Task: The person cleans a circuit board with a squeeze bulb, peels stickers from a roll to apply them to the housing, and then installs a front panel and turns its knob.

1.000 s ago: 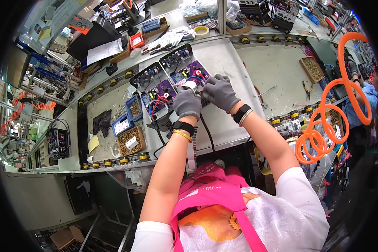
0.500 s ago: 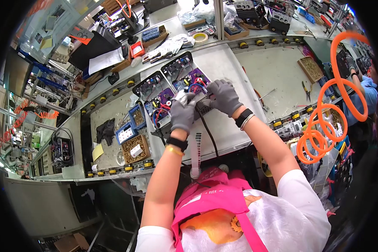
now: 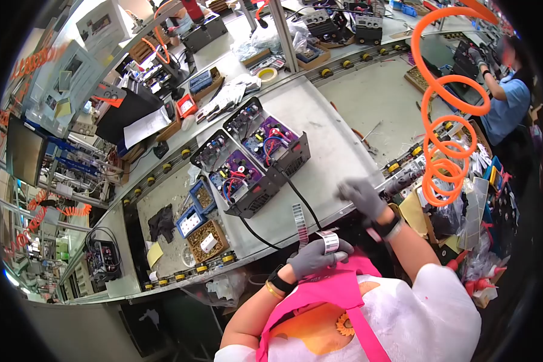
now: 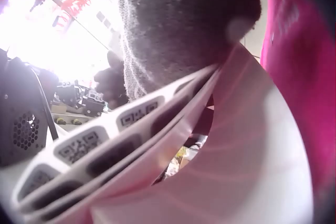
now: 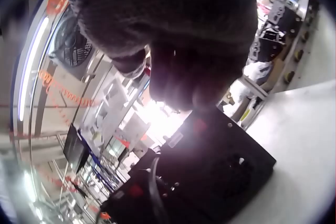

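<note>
My gloved left hand (image 3: 317, 258) is drawn in against the pink apron and holds a white label strip (image 3: 330, 241). In the left wrist view the strip (image 4: 81, 148) bends in loops below the glove, with square codes printed on its labels. My gloved right hand (image 3: 363, 198), blurred, is over the bench's front edge, fingers loosely bent and holding nothing visible. Two uncovered black electronic units stand side by side on the bench, a left unit (image 3: 254, 196) and a right unit (image 3: 295, 155). Purple boards and red and blue wires show inside them; a black cable runs from each.
Left of the units are blue bins (image 3: 190, 222) and a cardboard box (image 3: 206, 240) of small brass-coloured parts. A coiled orange hose (image 3: 449, 163) hangs at the right. Another person (image 3: 507, 102) works farther right. Papers and a tape roll (image 3: 267, 74) lie behind.
Both hands have left the units. My left hand came back to the apron and now has the label strip; my right hand swung right and toward me. The head view has turned.
</note>
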Available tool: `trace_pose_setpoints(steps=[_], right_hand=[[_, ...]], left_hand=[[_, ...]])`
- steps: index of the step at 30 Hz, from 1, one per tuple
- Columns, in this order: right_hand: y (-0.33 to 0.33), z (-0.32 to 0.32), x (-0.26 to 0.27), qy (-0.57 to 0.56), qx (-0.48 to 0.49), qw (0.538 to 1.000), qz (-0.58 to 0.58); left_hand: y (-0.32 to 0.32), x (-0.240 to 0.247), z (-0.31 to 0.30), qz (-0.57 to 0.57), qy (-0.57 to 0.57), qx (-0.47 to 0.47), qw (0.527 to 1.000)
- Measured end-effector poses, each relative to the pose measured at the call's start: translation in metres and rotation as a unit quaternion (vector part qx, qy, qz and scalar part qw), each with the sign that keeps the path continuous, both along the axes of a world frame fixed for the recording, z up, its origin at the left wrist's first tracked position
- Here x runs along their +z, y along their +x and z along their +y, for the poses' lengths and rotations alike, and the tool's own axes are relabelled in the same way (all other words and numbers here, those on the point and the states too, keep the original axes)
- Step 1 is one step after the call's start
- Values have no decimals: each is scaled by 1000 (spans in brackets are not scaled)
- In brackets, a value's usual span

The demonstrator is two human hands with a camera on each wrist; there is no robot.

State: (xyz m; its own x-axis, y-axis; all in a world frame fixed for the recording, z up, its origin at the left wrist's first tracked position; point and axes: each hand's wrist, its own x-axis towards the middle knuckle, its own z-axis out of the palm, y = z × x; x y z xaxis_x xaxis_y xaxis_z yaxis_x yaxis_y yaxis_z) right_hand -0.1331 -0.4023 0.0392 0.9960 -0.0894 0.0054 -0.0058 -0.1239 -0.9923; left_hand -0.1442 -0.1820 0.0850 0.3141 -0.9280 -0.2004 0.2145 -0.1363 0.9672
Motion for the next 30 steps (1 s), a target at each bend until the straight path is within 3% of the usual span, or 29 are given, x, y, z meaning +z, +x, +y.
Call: trace_pose_setpoints(steps=[1,3,5,9,10,11,13,15,17,19,21,22,23,25,26,28,29,30], right_hand=[[-35,-10,-3,-168,44,982,75],[-97,-16,-21,-4,139,984,115],[-143,-7,-14,-28,105,991,85],[-200,15,0,176,-85,967,161],[-212,18,-5,189,-153,959,144],[-224,21,-6,201,-219,946,128],[-243,20,-4,193,-339,918,71],[-273,-4,-22,196,-454,869,32],[-311,-51,-39,280,-504,814,-68],[-366,-119,-64,183,-573,793,-94],[-450,-214,-133,207,-669,708,-94],[-478,-246,-141,303,-657,685,-87],[-483,-261,-127,396,-639,655,-76],[-455,-245,-93,242,-770,590,-11],[-453,-248,-103,111,-804,583,33],[-440,-231,-137,-272,-764,574,114],[-408,-207,-135,-343,-718,599,89],[-343,-150,-95,-296,-652,698,15]], left_hand=[[-3,-10,-5,-10,15,-26,1000],[-8,-27,-18,-32,45,-75,996],[-20,-38,-40,-15,143,-143,979],[-51,-35,-91,-160,196,-297,921],[-71,-79,-99,-266,109,-257,923],[-78,-67,-108,-251,136,-276,918],[-91,-50,-122,-382,141,-322,855],[-94,-38,-116,-408,78,-265,870],[-82,-22,-112,-332,106,-266,899],[-64,-25,-88,-241,61,-207,946],[-43,-10,-54,-190,73,-115,972],[-33,5,-35,-140,128,-59,980],[-25,-6,-15,-138,93,11,986],[-14,-15,31,-74,81,189,976],[-10,-28,56,37,32,288,956],[0,-48,105,-1,59,488,871],[5,-60,123,-61,72,569,817],[13,-77,141,-51,66,629,773]])
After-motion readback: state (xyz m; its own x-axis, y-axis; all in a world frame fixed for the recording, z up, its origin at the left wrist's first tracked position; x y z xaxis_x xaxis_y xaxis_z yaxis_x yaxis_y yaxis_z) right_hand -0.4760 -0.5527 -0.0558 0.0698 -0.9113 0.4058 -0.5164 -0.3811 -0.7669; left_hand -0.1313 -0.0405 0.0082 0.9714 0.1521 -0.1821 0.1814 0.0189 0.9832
